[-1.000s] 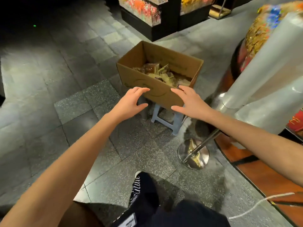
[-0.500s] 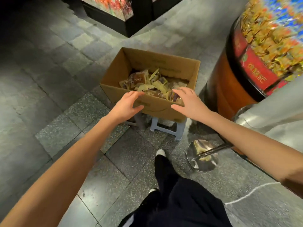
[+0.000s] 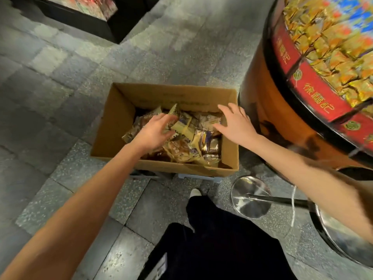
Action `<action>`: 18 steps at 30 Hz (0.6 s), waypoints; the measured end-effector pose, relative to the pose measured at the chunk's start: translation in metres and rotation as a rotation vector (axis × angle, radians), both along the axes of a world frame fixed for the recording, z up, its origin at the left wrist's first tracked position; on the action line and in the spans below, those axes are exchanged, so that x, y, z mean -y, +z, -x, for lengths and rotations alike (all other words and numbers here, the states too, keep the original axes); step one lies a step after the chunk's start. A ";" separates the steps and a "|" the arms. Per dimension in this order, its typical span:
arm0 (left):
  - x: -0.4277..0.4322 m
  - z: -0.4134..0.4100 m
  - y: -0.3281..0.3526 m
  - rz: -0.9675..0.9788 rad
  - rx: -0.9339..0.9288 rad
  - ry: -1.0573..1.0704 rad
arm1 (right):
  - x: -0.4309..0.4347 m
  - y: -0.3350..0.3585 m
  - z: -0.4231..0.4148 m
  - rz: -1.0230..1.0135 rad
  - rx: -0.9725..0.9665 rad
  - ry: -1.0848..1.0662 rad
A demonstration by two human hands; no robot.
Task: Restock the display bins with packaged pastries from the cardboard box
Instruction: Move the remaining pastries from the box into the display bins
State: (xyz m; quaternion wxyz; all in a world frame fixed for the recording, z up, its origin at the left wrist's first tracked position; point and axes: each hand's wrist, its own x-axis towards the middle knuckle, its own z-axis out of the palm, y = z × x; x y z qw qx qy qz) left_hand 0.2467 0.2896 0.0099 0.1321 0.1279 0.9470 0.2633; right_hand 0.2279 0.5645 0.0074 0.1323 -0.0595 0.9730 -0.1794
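Observation:
An open cardboard box (image 3: 119, 126) stands on the floor in front of me, on a low stool. It holds a loose heap of packaged pastries (image 3: 193, 146) in gold and brown wrappers. My left hand (image 3: 155, 132) reaches into the box and rests on the packets with fingers loosely bent; thumb and fingertips lie on either side of a yellow packet's (image 3: 183, 126) edge. My right hand (image 3: 236, 124) hovers over the right side of the heap, fingers spread and holding nothing. To the right rises a round display bin (image 3: 262, 118) with a red band, filled with gold packets (image 3: 333, 47).
A shiny stanchion base (image 3: 250, 197) and its pole lie on the floor just right of the box. A white cord (image 3: 293, 207) hangs near it. A dark display stand (image 3: 80, 19) sits at the far left. My dark trouser leg (image 3: 212, 239) and shoe are below the box.
I have stepped closer and look more steeply down. Both hands moved from the box's near wall to inside it, above the packets.

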 end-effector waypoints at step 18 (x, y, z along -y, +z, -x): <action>-0.015 0.170 -0.114 0.048 0.225 -0.255 | -0.013 -0.122 0.157 -0.049 0.245 -0.247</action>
